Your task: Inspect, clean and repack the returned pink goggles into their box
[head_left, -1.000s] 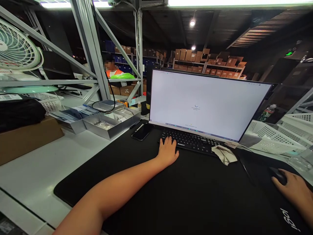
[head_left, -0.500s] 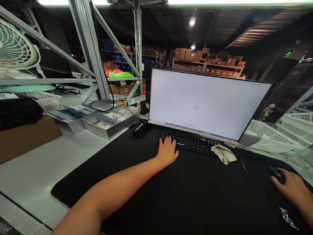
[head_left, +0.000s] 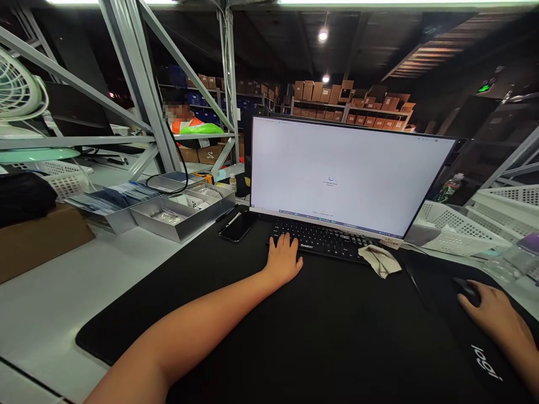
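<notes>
Right then, fingers first: the left hand (head_left: 283,262) lay flat, fingers loosely spread and resting on the near-left keys of the black keyboard (head_left: 324,242), gripping nothing. Over on the far side, the right hand (head_left: 490,311) was cupped over the dark mouse (head_left: 466,289), fingertips draped on its front; whether a finger was pressing a button, hard to say from that edge of the view.

The keyboard ran left to right, its long axis parallel to the bottom edge of the monitor (head_left: 345,174), tucked just under it. It lay straight ahead of the left fingers, already touching them, so the left hand was plainly the nearer 1 to the keys, while the right sat well apart on its own mouse pad (head_left: 480,348).

Outward from there: a crumpled cloth (head_left: 380,260) rested against the keyboard's right end, and a dark phone (head_left: 237,226) lay just left of it, on the big black desk mat (head_left: 320,325). The screen showed white with 1 small loading mark at centre. Further left, metal trays (head_left: 177,207) sat on the pale table (head_left: 54,303), a fan (head_left: 17,92) beyond.
</notes>
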### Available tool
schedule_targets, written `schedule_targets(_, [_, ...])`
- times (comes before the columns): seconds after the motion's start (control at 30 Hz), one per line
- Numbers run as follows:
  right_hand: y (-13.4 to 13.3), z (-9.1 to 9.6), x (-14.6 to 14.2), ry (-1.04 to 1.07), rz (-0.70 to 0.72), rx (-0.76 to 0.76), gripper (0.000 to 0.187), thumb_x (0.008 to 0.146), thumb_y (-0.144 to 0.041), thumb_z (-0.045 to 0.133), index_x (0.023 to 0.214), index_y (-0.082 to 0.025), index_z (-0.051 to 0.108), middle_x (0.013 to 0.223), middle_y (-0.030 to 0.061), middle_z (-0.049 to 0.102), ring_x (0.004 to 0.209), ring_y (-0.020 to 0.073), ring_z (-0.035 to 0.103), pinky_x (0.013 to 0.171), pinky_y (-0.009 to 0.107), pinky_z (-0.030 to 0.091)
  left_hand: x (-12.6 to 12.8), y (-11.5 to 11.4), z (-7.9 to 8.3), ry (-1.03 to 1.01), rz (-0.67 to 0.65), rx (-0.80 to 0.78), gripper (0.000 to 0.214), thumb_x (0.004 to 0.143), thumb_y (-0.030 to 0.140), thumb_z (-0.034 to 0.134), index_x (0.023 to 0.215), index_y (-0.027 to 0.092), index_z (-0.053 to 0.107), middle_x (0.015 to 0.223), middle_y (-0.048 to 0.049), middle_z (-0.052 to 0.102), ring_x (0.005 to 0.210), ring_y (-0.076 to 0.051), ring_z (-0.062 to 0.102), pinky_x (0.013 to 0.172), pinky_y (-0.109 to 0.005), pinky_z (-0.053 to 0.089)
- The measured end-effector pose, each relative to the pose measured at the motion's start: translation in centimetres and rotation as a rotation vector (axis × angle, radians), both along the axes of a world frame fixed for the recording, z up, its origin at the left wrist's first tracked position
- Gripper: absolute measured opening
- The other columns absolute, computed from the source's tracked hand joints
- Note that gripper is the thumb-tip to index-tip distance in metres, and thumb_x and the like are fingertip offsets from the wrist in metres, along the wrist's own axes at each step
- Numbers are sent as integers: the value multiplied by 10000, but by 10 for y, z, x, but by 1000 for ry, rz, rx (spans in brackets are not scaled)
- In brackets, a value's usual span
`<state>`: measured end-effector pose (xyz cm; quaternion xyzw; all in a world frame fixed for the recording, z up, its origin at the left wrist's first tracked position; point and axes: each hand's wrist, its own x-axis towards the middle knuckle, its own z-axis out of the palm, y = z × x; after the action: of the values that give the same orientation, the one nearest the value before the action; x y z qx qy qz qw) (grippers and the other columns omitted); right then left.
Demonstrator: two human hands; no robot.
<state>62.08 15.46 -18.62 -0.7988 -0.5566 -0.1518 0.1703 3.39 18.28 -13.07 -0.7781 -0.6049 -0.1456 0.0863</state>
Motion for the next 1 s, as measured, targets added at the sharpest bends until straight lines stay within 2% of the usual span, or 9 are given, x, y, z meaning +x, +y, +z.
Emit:
schedule_targets(0.17, [-2, 3, -6, 28, -18, -8, 794, 801, -617, 291, 1313, -77, 568, 1294, 246, 586, 1330, 413, 495, 1098, 479, 432, 0, 0, 0, -4, 0, 2, 578, 955, 388, 521, 1457, 104, 473, 1565, -237, 421, 1461, -379, 378, 1190, -653, 283])
schedule_targets(0.43, [4, -10, 10, 17, 8, 11, 772, 816, -618, 321, 1328, -91, 560, 1268, 229, 591, 1318, 404, 506, 1084, 472, 437, 0, 1, -2, -7, 2, 3, 572, 954, 388, 520, 1452, 112, 472, 1566, -242, 415, 1469, -381, 369, 1193, -649, 279])
schedule_targets(0.63, [1, -4, 2, 5, -4, 1, 784, 810, -600, 291, 1318, -72, 570, 1266, 237, 592, 1301, 405, 517, 1101, 464, 427, 0, 1, -2, -6, 7, -1, 588, 952, 397, 514, 1462, 109, 470, 1576, -241, 405, 1473, -374, 364, 1191, -642, 279])
schedule_targets(1.0, [1, -6, 6, 4, 16, -1, 737, 816, -596, 324, 1315, -104, 553, 1265, 231, 595, 1310, 404, 515, 1101, 461, 424, 0, 2, -2, -23, 3, -32, 662, 961, 402, 482, 1556, 136, 364, 1635, -213, 321, 1515, -367, 302, 1212, -638, 238])
